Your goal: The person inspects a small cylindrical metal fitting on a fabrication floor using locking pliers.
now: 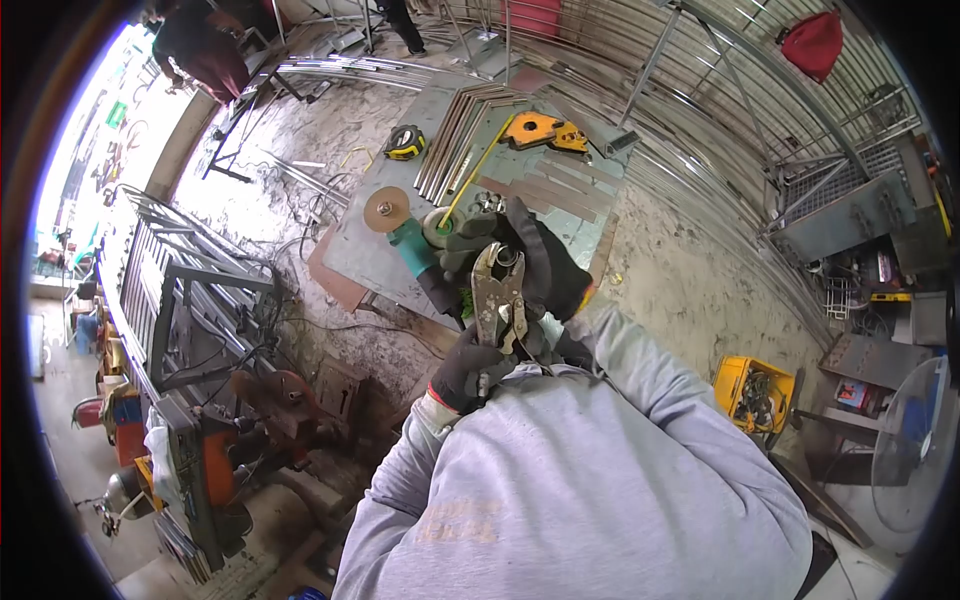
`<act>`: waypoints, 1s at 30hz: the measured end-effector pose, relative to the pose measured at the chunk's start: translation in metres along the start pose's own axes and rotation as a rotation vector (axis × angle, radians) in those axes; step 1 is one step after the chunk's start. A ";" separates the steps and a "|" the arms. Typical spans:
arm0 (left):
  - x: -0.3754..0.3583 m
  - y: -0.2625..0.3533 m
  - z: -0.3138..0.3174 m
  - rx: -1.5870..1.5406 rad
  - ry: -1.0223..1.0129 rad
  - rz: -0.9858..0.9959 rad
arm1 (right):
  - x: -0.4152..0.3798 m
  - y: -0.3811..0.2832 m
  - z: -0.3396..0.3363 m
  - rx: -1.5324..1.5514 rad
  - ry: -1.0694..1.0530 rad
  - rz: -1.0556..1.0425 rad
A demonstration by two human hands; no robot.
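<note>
My left hand (pixel 464 368), in a dark glove, is closed round the handles of worn locking pliers (pixel 488 295). A short round metal piece (pixel 506 260) shows at the pliers' jaws. My right hand (pixel 548 262), gloved too, has its fingers curled at the jaw end; what they grip is partly hidden. Beyond my hands, a teal angle grinder (pixel 412 246) with a brown disc (pixel 386 209) lies on the metal work table (pixel 365 265). Small shiny metal parts (pixel 488 202) lie just past my right fingers.
On the table are a tape measure (pixel 405 143), orange magnetic squares (pixel 532 129), bent metal bars (pixel 455 140) and flat strips (pixel 545 195). Metal frames (pixel 180 300) stand left. A yellow crate (pixel 735 385) and a fan (pixel 912 445) are right. A person (pixel 200 50) stands far left.
</note>
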State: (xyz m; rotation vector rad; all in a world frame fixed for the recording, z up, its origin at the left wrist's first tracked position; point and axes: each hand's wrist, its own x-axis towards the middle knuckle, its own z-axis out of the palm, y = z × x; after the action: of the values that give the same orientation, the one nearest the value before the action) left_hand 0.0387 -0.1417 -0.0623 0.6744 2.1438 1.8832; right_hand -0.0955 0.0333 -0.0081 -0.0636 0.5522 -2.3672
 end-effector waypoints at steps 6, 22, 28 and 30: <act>0.001 0.003 0.003 -0.520 0.082 -0.250 | 0.002 -0.003 0.010 -0.217 0.033 0.070; -0.004 -0.013 -0.005 -0.091 -0.043 0.031 | 0.016 -0.010 0.004 0.131 0.056 0.449; -0.002 -0.013 0.001 -0.222 0.022 -0.044 | 0.017 0.002 -0.003 0.083 -0.034 0.246; -0.001 -0.013 0.001 -0.176 0.014 -0.004 | 0.010 0.000 0.010 0.087 -0.049 0.151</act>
State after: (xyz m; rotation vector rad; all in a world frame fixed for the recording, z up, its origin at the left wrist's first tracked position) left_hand 0.0381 -0.1422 -0.0755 0.6223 1.9554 2.0492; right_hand -0.1009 0.0229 -0.0005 -0.0390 0.4147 -2.2330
